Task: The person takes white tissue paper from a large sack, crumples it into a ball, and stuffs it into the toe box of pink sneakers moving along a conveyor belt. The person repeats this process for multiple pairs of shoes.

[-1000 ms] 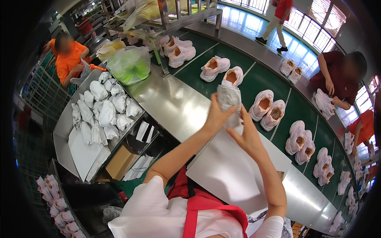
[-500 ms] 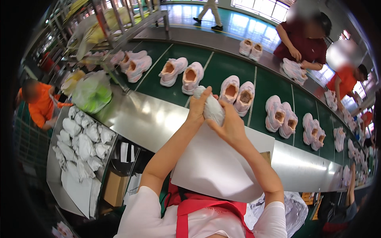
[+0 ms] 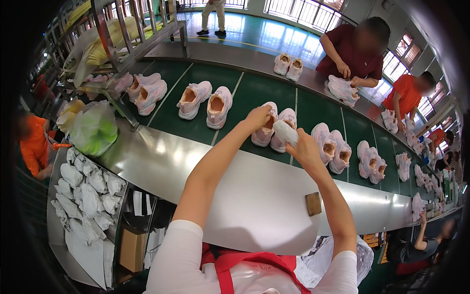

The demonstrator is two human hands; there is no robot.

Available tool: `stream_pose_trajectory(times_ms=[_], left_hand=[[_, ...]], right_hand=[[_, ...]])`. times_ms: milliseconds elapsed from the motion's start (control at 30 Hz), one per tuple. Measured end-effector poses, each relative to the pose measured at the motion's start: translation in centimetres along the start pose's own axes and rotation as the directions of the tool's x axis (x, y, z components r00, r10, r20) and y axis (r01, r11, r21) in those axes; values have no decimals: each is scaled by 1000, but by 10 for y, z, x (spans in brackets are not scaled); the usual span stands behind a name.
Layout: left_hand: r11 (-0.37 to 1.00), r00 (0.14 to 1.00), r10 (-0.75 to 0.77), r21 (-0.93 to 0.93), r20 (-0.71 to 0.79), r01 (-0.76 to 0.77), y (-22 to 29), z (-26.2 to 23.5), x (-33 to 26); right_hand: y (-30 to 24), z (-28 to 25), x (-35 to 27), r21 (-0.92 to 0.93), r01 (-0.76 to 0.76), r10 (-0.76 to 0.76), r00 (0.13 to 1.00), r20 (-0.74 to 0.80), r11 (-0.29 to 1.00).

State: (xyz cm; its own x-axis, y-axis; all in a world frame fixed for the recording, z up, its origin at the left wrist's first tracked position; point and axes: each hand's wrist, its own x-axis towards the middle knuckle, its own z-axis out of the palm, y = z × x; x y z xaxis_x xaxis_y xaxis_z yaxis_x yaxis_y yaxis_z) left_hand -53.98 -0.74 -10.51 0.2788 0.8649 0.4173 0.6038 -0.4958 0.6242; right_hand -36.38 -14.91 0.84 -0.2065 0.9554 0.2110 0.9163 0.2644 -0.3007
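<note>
On the green belt, a pair of pale pink and white sneakers stands in front of me. My left hand (image 3: 258, 118) reaches over the left sneaker (image 3: 262, 137), its fingers curled at the shoe's opening. My right hand (image 3: 305, 149) is closed around a wad of crumpled white paper (image 3: 285, 132). The wad is held right over the right sneaker (image 3: 279, 144) of the pair and partly covers its opening.
A metal tray (image 3: 55, 245) at left holds several paper wads and flat sheets. Beside it sits a clear bag with green contents (image 3: 95, 130). White board (image 3: 254, 206) and a small brown block (image 3: 313, 204) lie before me. A co-worker (image 3: 350, 54) handles a shoe across the belt.
Both hands were together around the paper wad. They have parted: my left hand has gone to the left sneaker, and my right hand has carried the wad over the right one.
</note>
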Motion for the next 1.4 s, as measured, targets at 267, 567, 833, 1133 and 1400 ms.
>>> stream_pose_trajectory(times_ms=[267, 567, 833, 1133, 1400], left_hand=[[997, 941, -23, 71, 338, -1, 15, 6, 38], [987, 966, -159, 40, 202, 154, 11, 26, 39], [975, 909, -221, 60, 353, 213, -10, 8, 29], [932, 926, -242, 197, -291, 305, -5, 79, 27], [990, 986, 79, 124, -149, -60, 49, -66, -44]], right_hand=[[4, 56, 82, -52, 44, -37, 990, 133, 998], [12, 51, 113, -147, 255, -83, 713, 696, 956], [29, 91, 120, -280, 306, -235, 936, 261, 910], [49, 144, 123, -270, 298, -342, 930, -137, 916], [46, 76, 79, -82, 377, -386, 889, -248, 922]])
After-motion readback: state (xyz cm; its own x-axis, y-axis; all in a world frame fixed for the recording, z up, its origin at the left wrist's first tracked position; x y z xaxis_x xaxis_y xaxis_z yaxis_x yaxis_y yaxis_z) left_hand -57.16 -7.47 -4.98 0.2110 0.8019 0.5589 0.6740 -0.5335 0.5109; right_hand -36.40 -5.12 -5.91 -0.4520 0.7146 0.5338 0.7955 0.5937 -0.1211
